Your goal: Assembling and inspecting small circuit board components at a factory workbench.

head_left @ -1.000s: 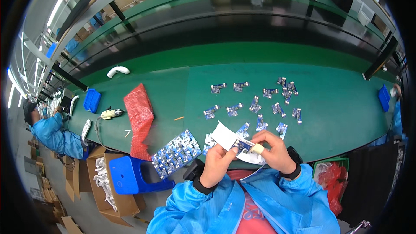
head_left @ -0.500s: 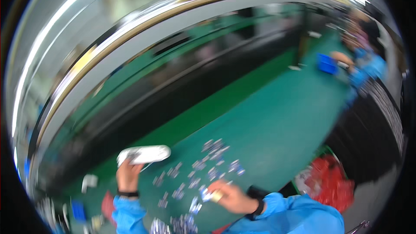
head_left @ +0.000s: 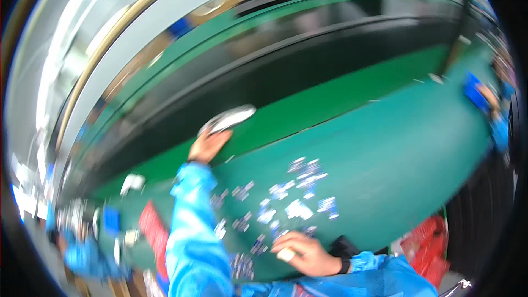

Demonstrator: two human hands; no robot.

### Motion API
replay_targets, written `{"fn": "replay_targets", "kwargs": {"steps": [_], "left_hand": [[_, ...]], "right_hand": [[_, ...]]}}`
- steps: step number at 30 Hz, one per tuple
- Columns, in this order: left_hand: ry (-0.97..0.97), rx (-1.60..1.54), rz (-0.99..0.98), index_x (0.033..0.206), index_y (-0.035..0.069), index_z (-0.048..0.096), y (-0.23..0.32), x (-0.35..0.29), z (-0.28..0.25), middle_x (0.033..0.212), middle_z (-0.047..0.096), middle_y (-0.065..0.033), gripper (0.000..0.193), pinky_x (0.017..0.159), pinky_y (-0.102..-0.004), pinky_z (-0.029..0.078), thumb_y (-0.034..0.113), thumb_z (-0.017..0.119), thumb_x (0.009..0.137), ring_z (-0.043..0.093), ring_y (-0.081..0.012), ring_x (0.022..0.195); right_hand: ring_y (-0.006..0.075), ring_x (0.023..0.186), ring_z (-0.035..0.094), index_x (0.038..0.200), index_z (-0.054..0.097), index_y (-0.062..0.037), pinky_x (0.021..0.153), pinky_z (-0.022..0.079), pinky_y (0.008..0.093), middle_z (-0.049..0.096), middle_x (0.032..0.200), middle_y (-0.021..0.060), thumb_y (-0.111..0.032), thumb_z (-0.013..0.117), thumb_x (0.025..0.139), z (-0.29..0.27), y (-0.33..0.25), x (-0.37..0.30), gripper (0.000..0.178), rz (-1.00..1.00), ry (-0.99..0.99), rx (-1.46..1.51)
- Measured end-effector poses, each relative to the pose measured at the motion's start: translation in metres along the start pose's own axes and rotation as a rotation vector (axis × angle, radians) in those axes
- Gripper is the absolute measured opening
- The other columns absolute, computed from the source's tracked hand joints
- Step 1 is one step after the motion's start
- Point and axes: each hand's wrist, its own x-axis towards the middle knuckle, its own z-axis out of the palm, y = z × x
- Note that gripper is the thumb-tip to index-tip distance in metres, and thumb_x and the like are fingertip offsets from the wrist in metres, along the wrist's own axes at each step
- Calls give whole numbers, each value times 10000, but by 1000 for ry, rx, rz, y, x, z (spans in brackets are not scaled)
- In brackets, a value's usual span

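Observation:
My left hand (head_left: 210, 146), arm stretched forward, holds a long white round-ended object (head_left: 231, 119) over the border of the green strip and the dark band; motion blur hides its kind. Down at the near side, my right hand (head_left: 311, 254) has its fingers bent together beside small blue-and-white pieces (head_left: 279, 190) scattered on the green table (head_left: 379, 154). A pale patch shows at its fingertips; whether it is a held piece or a finger cover is unclear. A denser cluster of such pieces (head_left: 242, 267) lies beside my left sleeve.
A red bag (head_left: 154, 231) and a blue bin (head_left: 111, 220) are at the left, near another person's blue sleeve (head_left: 88, 256). Far right, a co-worker's hand (head_left: 488, 98) is at a blue tray (head_left: 473, 91). Red plastic (head_left: 426, 245) fills a container at the lower right.
My left hand has reached forward with the white object, from above the table to the dark band. My right hand stays low near the small pieces. The whole view has swung left.

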Motion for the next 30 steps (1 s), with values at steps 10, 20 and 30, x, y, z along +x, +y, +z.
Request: {"fn": "replay_targets", "kwargs": {"steps": [10, 20, 30], "left_hand": [[269, 1657, 685, 1204, -5, 528, -47, -381, -88, 1171, 582, -196, 468, 898, -381, 490, 210, 708, 829, 584, -322, 1071], [637, 2080, 644, 1398, 77, 378, -140, -463, -196, 1442, 308, -228, 965, 1106, -551, 221, 212, 869, 578, 236, -425, 1371], [437, 1755, 944, 1278, 34, 473, -104, -473, -215, 1182, 427, -212, 860, 989, -456, 372, 185, 858, 524, 402, -391, 1133]], "right_hand": [[173, 805, 607, 1013, 614, 17, 732, 494, 288, 580, 1011, 130, -15, 550, 877, 26, 0, -8, 154, 5, -2, -29], [339, 1083, 501, 1127, 578, -26, 913, 427, 426, 538, 1155, 141, -140, 703, 773, 119, -17, -22, 393, -252, -502, -685], [341, 1046, 502, 1054, 586, -9, 888, 432, 422, 533, 1121, 132, 22, 674, 662, 173, 2, 3, 403, -304, -382, -963]]}}
